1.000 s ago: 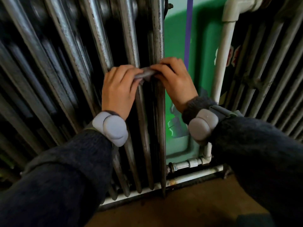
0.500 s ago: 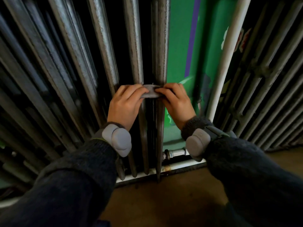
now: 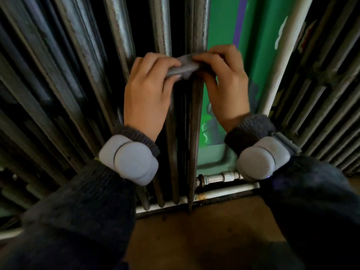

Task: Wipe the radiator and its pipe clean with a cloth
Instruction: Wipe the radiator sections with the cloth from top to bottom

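Most of the crumpled grey cloth (image 3: pixel 183 67) is buried under the curled fingers of the left hand (image 3: pixel 146 94) and the right hand (image 3: pixel 228 84). Only a short strip shows between them, and whether it passes behind the dark ribbed metal radiator (image 3: pixel 194 133) cannot be told. Above the grip the radiator's columns run off the top edge. Right of the grip, the upright white pipe (image 3: pixel 280 61) loses its foot behind the dark knitted right sleeve (image 3: pixel 251 129). The printed figures on the green panel (image 3: pixel 220 26) are blurred and half covered by the right hand.

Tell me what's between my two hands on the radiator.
The grey cloth, stretched from left hand to right hand across the radiator, in the head view.
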